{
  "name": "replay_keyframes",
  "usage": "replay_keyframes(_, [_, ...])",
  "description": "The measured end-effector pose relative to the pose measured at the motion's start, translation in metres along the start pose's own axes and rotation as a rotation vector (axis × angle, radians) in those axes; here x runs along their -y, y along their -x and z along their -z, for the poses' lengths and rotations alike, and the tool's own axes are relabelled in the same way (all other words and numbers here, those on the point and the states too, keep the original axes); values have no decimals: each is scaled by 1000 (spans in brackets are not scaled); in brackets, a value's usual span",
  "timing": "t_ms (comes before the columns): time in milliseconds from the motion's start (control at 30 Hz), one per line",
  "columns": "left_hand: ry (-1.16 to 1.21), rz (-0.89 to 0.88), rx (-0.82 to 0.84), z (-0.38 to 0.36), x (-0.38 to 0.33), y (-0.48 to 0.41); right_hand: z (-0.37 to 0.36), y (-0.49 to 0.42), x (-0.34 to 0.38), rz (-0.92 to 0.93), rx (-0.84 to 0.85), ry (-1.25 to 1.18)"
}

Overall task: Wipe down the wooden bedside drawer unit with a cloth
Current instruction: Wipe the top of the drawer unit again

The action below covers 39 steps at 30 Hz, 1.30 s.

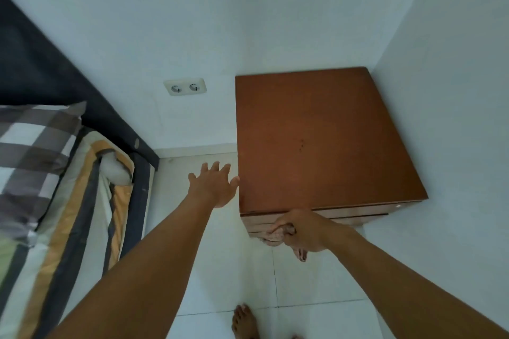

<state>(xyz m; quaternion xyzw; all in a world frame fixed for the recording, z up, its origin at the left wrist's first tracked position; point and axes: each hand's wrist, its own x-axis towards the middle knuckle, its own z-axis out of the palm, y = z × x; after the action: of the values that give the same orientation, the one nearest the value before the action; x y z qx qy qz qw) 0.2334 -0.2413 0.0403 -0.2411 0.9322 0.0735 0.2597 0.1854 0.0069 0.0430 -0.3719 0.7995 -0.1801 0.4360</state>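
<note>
Looking down into the corner of the room, we see the wooden drawer unit [325,140] standing on the pale tiled floor [220,270], its back and right side close against the two white walls. Its flat reddish-brown top is bare apart from a few small dark specks near the middle.

Our right hand [298,231] is curled round a bunched, pale pinkish cloth [275,237] and holds it against the front of the unit, just under the front edge of the top and towards the left corner. A loose end of the cloth hangs below the fist. The drawer fronts show only as narrow bands beneath the top, so we cannot tell how many there are.

Our left hand [213,186] is open, fingers spread and straight, palm down over the floor just beside the unit's left side near the front corner. The thumb tip lies right at the edge of the unit; we cannot tell whether it touches the wood.

On the wall to the left of the unit sits a double socket [185,87]. Farther left is a bed with a dark headboard [41,69], a grey and white checked pillow [35,151] and a sheet striped in orange, grey and white [68,228]. One bare foot [243,322] stands on the tiles at the bottom edge of the view.
</note>
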Motion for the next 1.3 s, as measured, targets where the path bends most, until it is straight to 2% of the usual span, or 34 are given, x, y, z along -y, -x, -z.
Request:
replay_keyframes(167, [40, 21, -58, 30, 10, -5, 80, -22, 25, 11, -232, -56])
replay_keyframes(400, [64, 7, -80, 66, 32, -76, 182, -147, 47, 8, -410, 66])
replay_keyframes(533, [78, -35, -66, 77, 49, -143, 214, -247, 43, -16, -510, 67])
replay_keyframes(633, [87, -59, -64, 79, 61, -188, 228, -318, 30, -58, -525, 102])
replay_keyframes(767, [124, -103, -86, 80, 69, -235, 239, -368, 16, -122, -596, 176])
replay_keyframes(833, [169, -141, -133, 85, 65, -252, 241, -374, 7, -136, -537, 166])
replay_keyframes(867, [202, -164, -172, 88, 61, -259, 243, -372, 1, -97, -537, 70])
replay_keyframes(933, [280, -212, -291, 98, 47, -273, 248, -358, -16, -14, -687, -140])
replay_keyframes(1000, [354, -268, -426, 108, 27, -288, 252, -338, -48, -74, -844, -59])
replay_keyframes(1033, [377, -299, -465, 113, 15, -295, 253, -327, -65, -147, -837, 73])
replay_keyframes(1133, [346, -352, -426, 126, -26, -319, 246, -308, -106, -381, -554, 298])
replay_keyframes(1200, [262, -323, -316, 124, -48, -336, 240, -308, -114, -388, -496, 319])
replay_keyframes(1300, [180, -220, -198, 105, -64, -345, 239, -310, -112, -368, -516, 324])
